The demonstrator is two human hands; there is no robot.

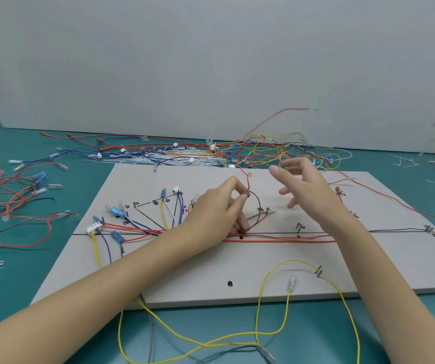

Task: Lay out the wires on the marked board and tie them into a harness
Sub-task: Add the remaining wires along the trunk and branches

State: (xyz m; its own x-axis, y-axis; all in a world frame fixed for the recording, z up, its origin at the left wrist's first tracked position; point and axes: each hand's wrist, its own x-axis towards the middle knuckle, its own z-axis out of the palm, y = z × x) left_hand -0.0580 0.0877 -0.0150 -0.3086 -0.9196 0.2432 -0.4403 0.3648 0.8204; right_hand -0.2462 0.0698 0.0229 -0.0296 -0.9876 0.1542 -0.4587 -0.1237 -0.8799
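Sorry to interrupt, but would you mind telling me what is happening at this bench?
A person is laying wires on a marked board to make a harness. The left hand pinches a dark wire above the red wires running along the drawn line. The right hand hovers open, holding nothing. A yellow wire trails off the near edge.

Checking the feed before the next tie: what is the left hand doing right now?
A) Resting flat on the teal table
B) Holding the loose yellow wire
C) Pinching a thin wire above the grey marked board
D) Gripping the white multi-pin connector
C: the left hand pinches a thin red wire between thumb and forefinger over the grey marked board, while the right hand hovers with fingers spread.
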